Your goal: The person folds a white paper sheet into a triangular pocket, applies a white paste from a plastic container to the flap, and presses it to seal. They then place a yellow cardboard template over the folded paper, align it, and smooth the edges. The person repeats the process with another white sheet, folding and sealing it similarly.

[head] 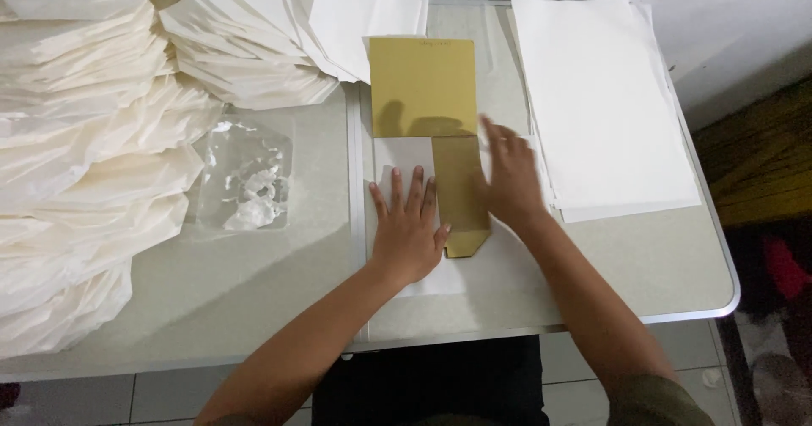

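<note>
My left hand [408,227] lies flat, fingers spread and pressing down on a white sheet [404,157] that sits on the table [643,265]; nothing is gripped. My right hand [507,176] is also open, its fingers extended and a little blurred, resting palm-down just beside the left, on the right edge of a gold card strip [461,197]. Neither hand closes around anything.

Between the two hands runs that one gold strip — narrow, upright from my view, with its lower end cut to a blunt point near my left thumb. It lies on top of the white sheet. Touching its upper end is one larger gold card rectangle [423,83], matte and mustard-coloured, with the shadow of my hands across its lower edge. I cannot tell whether strip and rectangle are one piece or two.

I count two gold shapes, two hands and one sheet under them.

To the right, near my right hand, lies one neat stack of white paper [605,96], squared and flat. To the left, across a metal seam in the table, one crumpled clear plastic wrapper [245,181] lies on the surface. Beyond it, filling the left edge and the top left, are heaps of folded white paper pieces [85,155] — too many to count, fanned and overlapping.
</note>
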